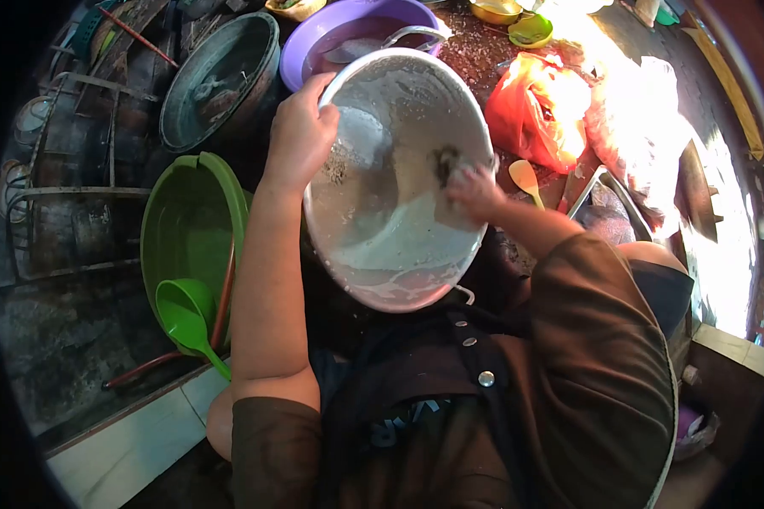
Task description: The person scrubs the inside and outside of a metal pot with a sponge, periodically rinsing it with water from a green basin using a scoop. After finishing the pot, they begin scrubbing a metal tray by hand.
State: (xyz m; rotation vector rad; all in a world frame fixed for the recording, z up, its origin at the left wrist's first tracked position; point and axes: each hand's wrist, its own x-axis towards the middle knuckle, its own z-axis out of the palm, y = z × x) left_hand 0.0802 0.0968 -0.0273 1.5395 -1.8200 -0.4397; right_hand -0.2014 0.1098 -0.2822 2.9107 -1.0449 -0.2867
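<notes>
A large metal basin [373,246] is tilted up in front of me, its inside wet and streaked with greyish residue and foam. My left hand [304,131] grips its upper left rim, thumb over the edge and fingers behind. Inside the basin, against the right wall, my right hand [474,191] is blurred by motion, closed on a dark scrubber [446,163] whose exact shape cannot be made out.
At left stand a green tub [157,212] with a green dipper [187,312] and a dark basin [267,64]. A purple basin [293,51] is behind. To the right are a red plastic bag [535,110] and a yellow spoon [525,178].
</notes>
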